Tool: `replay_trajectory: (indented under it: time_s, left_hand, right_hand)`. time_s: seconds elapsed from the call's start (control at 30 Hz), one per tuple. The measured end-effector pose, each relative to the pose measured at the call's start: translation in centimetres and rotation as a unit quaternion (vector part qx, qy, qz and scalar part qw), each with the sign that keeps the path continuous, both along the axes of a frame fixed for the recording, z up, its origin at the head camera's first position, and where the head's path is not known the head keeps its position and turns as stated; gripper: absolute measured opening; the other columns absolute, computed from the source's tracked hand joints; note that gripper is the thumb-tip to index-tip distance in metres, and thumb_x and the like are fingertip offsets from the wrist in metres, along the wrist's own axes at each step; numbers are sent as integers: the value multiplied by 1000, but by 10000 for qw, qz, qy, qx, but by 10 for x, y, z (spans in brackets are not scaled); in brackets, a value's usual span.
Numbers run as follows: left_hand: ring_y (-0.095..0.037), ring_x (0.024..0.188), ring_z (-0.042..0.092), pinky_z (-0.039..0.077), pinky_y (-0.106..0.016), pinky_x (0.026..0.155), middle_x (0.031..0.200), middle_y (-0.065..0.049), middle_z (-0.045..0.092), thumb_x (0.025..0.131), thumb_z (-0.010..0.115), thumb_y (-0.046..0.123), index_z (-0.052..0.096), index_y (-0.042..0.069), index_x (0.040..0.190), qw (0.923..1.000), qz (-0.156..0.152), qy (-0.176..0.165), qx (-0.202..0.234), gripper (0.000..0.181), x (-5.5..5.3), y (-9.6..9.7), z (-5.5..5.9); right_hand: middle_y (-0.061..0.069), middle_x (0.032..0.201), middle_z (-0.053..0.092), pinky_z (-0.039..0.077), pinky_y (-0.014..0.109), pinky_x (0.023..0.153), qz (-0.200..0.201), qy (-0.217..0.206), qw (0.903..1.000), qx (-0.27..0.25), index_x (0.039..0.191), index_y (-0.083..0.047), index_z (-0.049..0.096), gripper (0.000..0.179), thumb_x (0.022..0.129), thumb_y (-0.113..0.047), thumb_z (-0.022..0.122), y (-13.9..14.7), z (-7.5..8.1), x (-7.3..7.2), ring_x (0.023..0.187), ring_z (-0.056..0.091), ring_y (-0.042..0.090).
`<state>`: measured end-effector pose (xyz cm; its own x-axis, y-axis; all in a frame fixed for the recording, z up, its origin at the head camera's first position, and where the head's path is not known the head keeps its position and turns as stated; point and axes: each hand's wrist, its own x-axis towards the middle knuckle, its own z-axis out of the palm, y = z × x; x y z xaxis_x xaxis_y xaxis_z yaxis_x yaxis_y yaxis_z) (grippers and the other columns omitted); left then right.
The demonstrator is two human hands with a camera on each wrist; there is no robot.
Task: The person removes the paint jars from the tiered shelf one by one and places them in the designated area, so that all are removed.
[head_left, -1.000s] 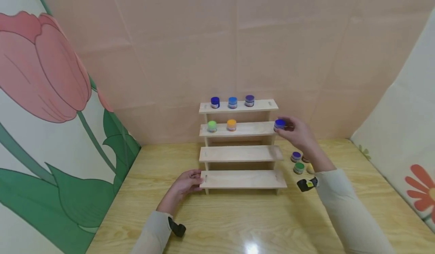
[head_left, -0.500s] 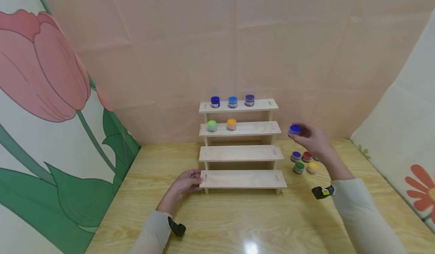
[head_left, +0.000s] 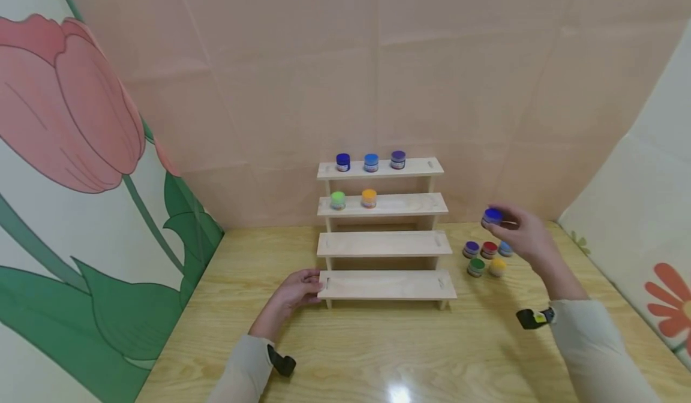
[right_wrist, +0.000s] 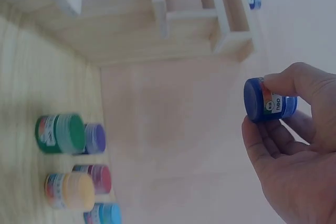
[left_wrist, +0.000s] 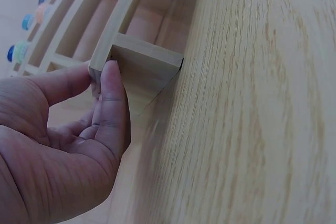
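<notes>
A tiered wooden shelf (head_left: 384, 244) stands on the table against the back wall. My left hand (head_left: 297, 288) pinches the left end of its lowest board between thumb and fingers, plain in the left wrist view. Between the thumb and fingers of my right hand (head_left: 523, 235) is a dark blue paint jar (right_wrist: 269, 99), held in the air right of the shelf. On the top board sit a dark blue jar (head_left: 343, 162), a light blue jar (head_left: 371, 163) and a purple jar (head_left: 398, 160). A light green jar (head_left: 338, 200) and an orange jar (head_left: 369, 199) stand one board lower.
Below my right hand, several jars stand grouped on the table: purple (head_left: 471, 249), red (head_left: 489, 249), light blue (head_left: 505, 249), green (head_left: 476, 267) and yellow (head_left: 497, 267). A flower-printed panel (head_left: 648, 223) rises at the right, a tulip-printed one (head_left: 81, 211) at the left.
My right hand has moved away from the second board to the right, and somewhat lower, carrying the dark blue paint jar. My left hand has stayed on the lowest board.
</notes>
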<state>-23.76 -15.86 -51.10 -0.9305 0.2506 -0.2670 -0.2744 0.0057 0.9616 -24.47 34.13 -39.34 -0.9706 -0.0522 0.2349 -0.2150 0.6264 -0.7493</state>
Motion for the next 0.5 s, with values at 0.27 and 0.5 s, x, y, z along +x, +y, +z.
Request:
replay_trajectory:
  time_s: [0.27,0.5]
  left_hand:
    - [-15,86,63,58,-23,67,110,-9,60,95,63,-4,42,-13,143,10000,4,-31,13,53,-1,0,-1]
    - [-15,87,63,58,-23,67,115,-12,60,95,64,-3,41,-13,143,10000,44,-19,-37,54,1,1,0]
  right_hand:
    - [28,136,54,48,8,74,-241,-67,9996,158,151,-1,42,66,101,-38,63,20,-14,3,123,53,51]
    - [29,136,54,44,3,70,-407,-71,9990,141,149,0,44,65,100,-37,65,33,-28,6,123,52,52]
